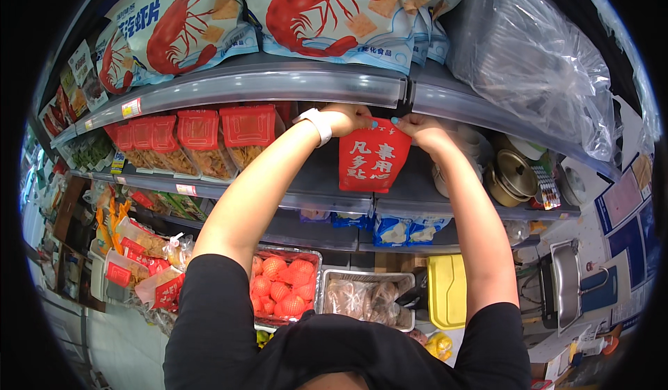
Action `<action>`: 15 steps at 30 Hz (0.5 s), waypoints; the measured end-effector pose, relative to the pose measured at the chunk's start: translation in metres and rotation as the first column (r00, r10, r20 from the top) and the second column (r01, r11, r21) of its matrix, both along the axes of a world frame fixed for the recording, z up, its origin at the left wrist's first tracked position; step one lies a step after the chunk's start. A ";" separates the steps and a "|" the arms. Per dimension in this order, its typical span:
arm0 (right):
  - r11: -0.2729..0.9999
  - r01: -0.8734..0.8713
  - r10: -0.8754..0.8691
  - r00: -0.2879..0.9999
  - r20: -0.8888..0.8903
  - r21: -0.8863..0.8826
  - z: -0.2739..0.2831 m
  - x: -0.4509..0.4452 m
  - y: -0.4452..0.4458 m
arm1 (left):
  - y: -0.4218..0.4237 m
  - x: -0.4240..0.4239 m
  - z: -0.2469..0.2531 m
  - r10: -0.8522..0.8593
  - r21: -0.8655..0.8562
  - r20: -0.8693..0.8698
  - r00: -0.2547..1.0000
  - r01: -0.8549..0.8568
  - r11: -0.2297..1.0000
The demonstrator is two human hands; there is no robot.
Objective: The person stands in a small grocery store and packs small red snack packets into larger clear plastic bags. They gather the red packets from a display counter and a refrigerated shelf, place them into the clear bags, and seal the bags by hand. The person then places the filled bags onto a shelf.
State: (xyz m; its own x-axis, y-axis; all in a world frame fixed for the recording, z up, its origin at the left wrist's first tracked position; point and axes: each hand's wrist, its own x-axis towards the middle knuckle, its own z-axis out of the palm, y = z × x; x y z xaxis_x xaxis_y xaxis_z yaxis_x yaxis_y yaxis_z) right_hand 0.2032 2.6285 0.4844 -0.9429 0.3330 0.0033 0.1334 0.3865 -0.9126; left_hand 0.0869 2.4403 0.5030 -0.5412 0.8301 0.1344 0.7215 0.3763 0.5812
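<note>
Both of my hands reach to a grey shelf just under the edge of the shelf above. Between them stands a red printed snack bag (pixel 371 155), its front bearing large white writing. My left hand (pixel 347 118), with a white band on the wrist, pinches the bag's top left corner. At the top right corner, my right hand (pixel 424 131) grips the bag with thumb and fingers. The contents of this bag are hidden. To the left, several clear snack bags with red tops (pixel 248 129) stand in a row on the same shelf.
Large prawn cracker bags (pixel 318 19) and a clear plastic-wrapped stack (pixel 527 61) fill the upper shelf. A lidded pot (pixel 511 176) stands at right. Below are a crate of net-wrapped fruit (pixel 284 285), a basket of bagged goods (pixel 365 301) and a yellow lid (pixel 447 291). A sink (pixel 566 285) is at far right.
</note>
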 end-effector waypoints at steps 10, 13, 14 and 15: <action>0.997 0.080 -0.083 0.931 0.356 0.023 0.013 -0.022 -0.006 | -0.001 -0.004 -0.027 0.015 0.236 0.001 1.000 -0.015 0.972; 0.999 0.007 -0.025 0.903 0.428 0.045 0.002 -0.033 0.014 | -0.014 0.008 -0.021 -0.141 0.118 -0.295 0.945 0.183 0.976; 0.987 -0.002 -0.069 0.901 0.428 0.163 0.003 -0.033 0.008 | -0.018 0.008 -0.023 -0.107 0.122 -0.261 0.959 0.143 0.982; 0.960 -0.010 -0.114 0.900 0.421 0.280 0.005 -0.032 0.003 | -0.019 0.006 -0.027 -0.099 0.132 -0.271 0.957 0.139 0.981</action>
